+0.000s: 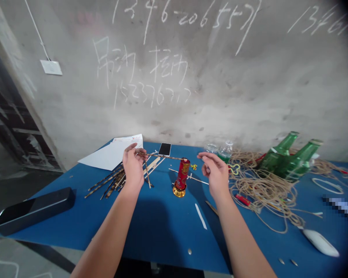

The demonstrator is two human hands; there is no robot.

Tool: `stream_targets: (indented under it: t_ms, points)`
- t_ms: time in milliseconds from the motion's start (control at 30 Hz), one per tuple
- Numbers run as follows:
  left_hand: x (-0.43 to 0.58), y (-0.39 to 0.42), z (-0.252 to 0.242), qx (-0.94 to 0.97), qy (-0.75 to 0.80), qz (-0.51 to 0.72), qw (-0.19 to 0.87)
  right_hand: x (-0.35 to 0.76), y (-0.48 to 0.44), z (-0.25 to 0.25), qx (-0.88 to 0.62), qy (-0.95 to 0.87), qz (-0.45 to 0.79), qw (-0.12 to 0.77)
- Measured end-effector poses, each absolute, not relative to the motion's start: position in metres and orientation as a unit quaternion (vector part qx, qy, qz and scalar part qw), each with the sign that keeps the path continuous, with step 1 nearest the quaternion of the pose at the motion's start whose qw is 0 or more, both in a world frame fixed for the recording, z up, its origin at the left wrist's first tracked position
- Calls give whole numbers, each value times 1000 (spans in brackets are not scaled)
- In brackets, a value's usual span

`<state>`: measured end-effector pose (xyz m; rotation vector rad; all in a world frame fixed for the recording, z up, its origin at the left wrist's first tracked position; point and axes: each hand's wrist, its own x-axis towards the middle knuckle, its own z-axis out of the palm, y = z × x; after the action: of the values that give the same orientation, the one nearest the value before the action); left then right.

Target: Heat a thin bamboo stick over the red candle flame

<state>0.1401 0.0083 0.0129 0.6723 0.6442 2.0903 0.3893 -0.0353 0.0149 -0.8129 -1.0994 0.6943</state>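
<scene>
My left hand (133, 168) pinches a thin striped wooden stick (162, 156) near one end. The stick runs right and its far end reaches the top of an upright red cylinder with a gold base (182, 173). My right hand (216, 173) hangs just right of the cylinder, fingers apart and holding nothing. Below my left hand lies a heap of similar striped sticks (110, 182), with pale flat wooden strips (151, 166) beside it. A thin wooden stick (191, 177) lies behind the cylinder, under my right fingers.
The blue table (104, 231) holds a black long box (31, 210), papers (113, 153), a phone (164, 149), green glass bottles (281, 156), a large tangle of twine (263, 189), a red-handled tool (243, 200) and a white computer mouse (320, 242). A chalk-marked concrete wall stands behind.
</scene>
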Motion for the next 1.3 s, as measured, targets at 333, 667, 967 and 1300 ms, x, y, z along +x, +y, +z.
stream_targets:
  t_ms: [333, 667, 967, 1300]
  points:
    - [138, 10, 11, 270, 252, 829, 419, 390, -35, 14, -375, -505, 303, 716]
    - [138, 10, 11, 266, 246, 829, 426, 389, -35, 15, -369, -496, 314, 721]
    - [138, 10, 11, 267, 248, 828, 426, 390, -36, 15, -365, -493, 316, 724]
    - [138, 10, 12, 263, 248, 827, 430, 391, -34, 14, -358, -494, 317, 726]
